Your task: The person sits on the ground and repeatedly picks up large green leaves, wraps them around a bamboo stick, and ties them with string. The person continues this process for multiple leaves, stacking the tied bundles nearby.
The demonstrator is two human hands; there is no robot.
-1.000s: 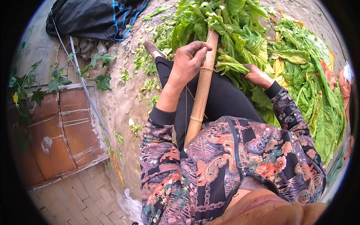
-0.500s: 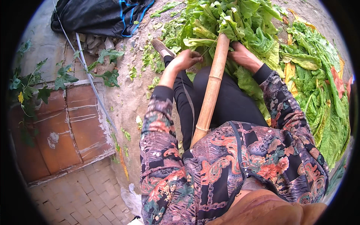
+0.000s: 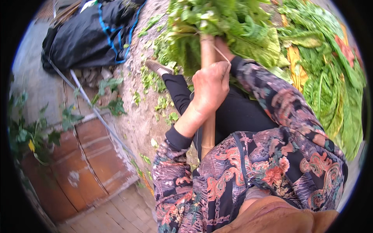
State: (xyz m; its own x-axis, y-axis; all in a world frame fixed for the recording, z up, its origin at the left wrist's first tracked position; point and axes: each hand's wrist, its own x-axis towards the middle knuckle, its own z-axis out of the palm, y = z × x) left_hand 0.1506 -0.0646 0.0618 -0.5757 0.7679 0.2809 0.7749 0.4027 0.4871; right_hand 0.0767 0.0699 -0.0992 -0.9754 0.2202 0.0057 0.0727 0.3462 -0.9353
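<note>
our left hand (image 3: 210, 87) is closed, pinching a thin string (image 3: 220, 53) over the pole (image 3: 208, 128) at frame centre. our right hand (image 3: 227, 46) is mostly hidden in the leaves (image 3: 248, 35) above; we cannot tell its grip. a black bag (image 3: 83, 39) lies upper left.

leaf pile (image 3: 248, 35) ahead, bare ground (image 3: 136, 120) leftward

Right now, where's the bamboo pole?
Head view, centre: the bamboo pole runs along the person's lap, left hand around it, its top end in the green leaves.
</note>
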